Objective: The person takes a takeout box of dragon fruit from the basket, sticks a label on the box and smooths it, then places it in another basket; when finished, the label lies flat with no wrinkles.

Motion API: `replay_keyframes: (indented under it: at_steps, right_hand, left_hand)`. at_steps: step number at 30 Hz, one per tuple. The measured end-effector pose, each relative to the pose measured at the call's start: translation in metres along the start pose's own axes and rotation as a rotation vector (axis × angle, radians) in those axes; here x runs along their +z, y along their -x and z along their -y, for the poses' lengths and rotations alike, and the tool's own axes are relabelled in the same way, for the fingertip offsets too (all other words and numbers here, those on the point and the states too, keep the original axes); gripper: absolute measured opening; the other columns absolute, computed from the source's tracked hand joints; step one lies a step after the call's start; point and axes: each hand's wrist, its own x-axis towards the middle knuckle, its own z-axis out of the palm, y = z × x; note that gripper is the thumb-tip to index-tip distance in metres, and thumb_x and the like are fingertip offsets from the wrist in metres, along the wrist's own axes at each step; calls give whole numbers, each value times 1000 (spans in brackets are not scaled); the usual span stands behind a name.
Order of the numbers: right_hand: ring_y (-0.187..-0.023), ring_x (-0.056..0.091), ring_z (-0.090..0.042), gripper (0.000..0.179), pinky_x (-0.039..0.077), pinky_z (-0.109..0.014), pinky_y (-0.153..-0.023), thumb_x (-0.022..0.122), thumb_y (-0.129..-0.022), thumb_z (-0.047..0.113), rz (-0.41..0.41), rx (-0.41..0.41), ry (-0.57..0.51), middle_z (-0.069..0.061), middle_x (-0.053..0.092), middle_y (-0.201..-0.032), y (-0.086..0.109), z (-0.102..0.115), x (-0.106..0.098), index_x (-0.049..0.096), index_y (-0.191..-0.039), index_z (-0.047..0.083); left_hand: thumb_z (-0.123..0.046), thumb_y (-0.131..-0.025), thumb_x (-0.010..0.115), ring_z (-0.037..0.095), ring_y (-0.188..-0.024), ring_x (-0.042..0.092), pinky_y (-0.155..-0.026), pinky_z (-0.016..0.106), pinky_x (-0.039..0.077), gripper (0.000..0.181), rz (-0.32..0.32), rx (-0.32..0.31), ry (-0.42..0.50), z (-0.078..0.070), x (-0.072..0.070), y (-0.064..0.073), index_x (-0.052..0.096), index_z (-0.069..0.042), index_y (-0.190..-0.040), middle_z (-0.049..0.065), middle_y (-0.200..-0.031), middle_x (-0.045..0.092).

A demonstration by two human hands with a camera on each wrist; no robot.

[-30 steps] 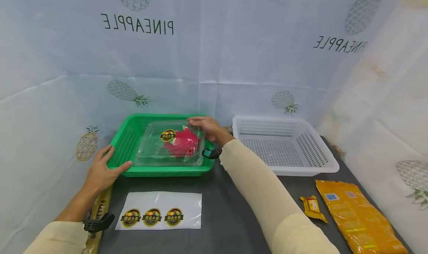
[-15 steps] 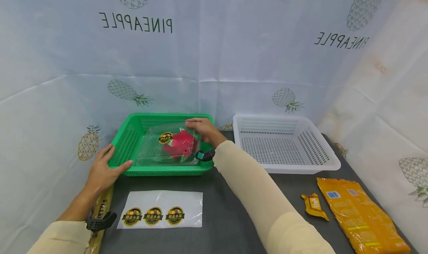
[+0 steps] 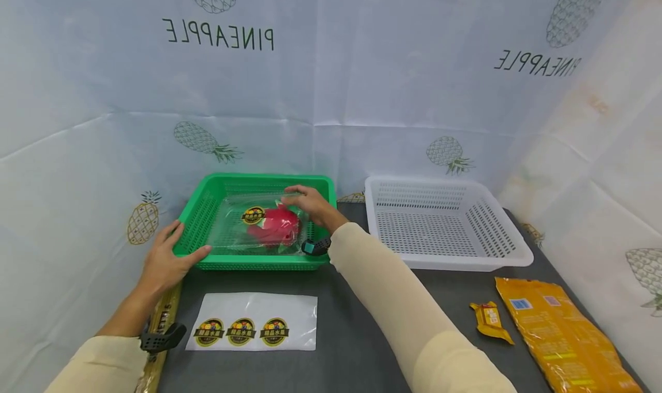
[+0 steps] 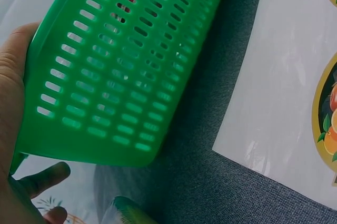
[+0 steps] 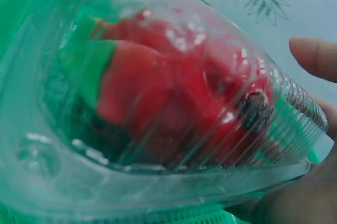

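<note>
A clear plastic fruit box (image 3: 227, 229) with a round label on its lid lies inside the green basket (image 3: 258, 261). Through the plastic shows a red dragon fruit (image 3: 276, 227) with green tips. My right hand (image 3: 312, 206) holds the box at its right end; in the right wrist view the dragon fruit (image 5: 163, 81) fills the box and one finger stands off its ribbed end. My left hand (image 3: 168, 261) grips the basket's front left corner, thumb over the front rim. The left wrist view has this hand (image 4: 13, 87) against the basket's perforated wall (image 4: 105, 87).
In front of the basket lies a white sheet (image 3: 289, 309) with three round labels. A white basket (image 3: 439, 264) stands at the right. Nearer are a small orange-yellow packet (image 3: 489, 321) and a large orange bag (image 3: 564, 330). A gold strip (image 3: 155, 358) runs beneath my left forearm.
The plastic box has sunk lower in the green basket and shifted slightly left, my right hand moving with it. My left hand stays on the basket corner. The head view has swung slightly.
</note>
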Motion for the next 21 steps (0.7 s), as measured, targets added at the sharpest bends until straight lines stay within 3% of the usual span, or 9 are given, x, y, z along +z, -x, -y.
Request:
replay_keyframes:
  at_steps: [11, 21]
  right_hand:
    - [-142, 19, -32, 73, 25, -60, -105, 72, -88, 33, 69, 34, 43, -5, 20, -157, -3, -7, 9, 36, -150, 21]
    - [-142, 18, -29, 84, 26, -56, -106, 68, -87, 47, 88, -15, 233, -2, 15, -159, 8, 0, 7, 24, -155, 28]
  left_hand:
    - [-45, -89, 67, 53, -136, 10, -96, 72, 19, 94, 7, -2, 5, 0, 2, 1, 17, 5, -151, 25, -156, 9]
    - [-45, -90, 66, 54, -135, 12, -94, 72, 20, 93, 8, 4, -7, 0, 0, 0, 17, 6, -151, 26, -155, 9]
